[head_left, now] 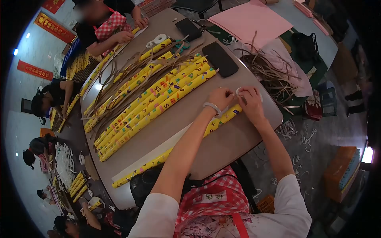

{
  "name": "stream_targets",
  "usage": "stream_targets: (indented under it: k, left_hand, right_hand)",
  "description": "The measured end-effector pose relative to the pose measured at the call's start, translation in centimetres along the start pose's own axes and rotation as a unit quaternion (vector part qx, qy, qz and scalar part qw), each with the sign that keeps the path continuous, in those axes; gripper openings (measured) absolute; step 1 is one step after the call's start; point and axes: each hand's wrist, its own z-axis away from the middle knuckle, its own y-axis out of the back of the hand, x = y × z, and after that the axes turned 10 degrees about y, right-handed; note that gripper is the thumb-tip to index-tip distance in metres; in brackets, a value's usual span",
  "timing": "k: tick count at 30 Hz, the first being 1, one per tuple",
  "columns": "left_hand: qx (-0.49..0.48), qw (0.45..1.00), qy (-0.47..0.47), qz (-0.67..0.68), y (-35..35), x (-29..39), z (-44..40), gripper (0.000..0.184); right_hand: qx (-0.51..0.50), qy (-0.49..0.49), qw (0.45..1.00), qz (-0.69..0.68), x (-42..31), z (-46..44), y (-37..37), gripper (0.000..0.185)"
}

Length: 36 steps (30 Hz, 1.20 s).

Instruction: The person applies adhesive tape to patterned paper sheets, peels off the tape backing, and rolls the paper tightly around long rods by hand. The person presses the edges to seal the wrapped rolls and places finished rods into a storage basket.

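A yellow patterned roll (160, 159) lies slantwise on the table near its front edge, with a pale strip of its sheet along the far side. Beyond the roll's right end, my left hand (221, 97) has its fingers curled together; what they hold, if anything, is too small to make out. My right hand (250, 98) is beside it, fingers wrapped round a white tape roll (238, 91) that is partly hidden. Several more yellow rolls (158, 104) lie side by side further back, with brown strips (149, 77) over and among them.
A black phone (220, 59) lies right of the rolls, another dark one (188, 29) behind. Pink sheets (250, 20) and a heap of brown strips (270, 69) are at the back right. A co-worker (107, 27) handles a roll across the table (222, 146); other people work at the left.
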Motion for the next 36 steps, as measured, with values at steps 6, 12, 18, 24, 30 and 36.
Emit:
stream_targets:
  k: [6, 12, 18, 24, 30, 36]
  left_hand:
    - [0.016, 1.000, -0.002, 0.002, -0.1, 0.1, 0.3, 0.026]
    - [0.015, 1.000, -0.005, 0.013, -0.1, 0.0, 0.3, 0.026]
    - [0.002, 0.999, 0.001, 0.033, -0.1, -0.2, -0.1, 0.026]
    - [-0.002, 1.000, 0.008, 0.004, 0.4, 0.3, 0.4, 0.028]
    - [-0.036, 0.998, -0.012, 0.053, 0.5, -0.7, 0.2, 0.025]
    - [-0.043, 0.997, -0.043, 0.039, 0.7, -0.3, 0.4, 0.024]
  right_hand:
    - [0.000, 0.023, 1.000, 0.007, 0.6, 0.4, -0.5, 0.020]
    - [0.030, 0.033, 0.999, 0.007, 0.7, 0.3, -0.8, 0.022]
    - [0.036, 0.058, 0.998, 0.009, 0.9, 0.2, -0.7, 0.023]
    - [0.032, 0.032, 0.999, 0.001, 0.6, 0.4, -0.8, 0.022]
    - [0.034, 0.023, 0.999, 0.003, 0.5, 0.3, -0.9, 0.020]
    - [0.033, 0.020, 0.999, -0.002, 0.6, 0.3, -1.0, 0.020]
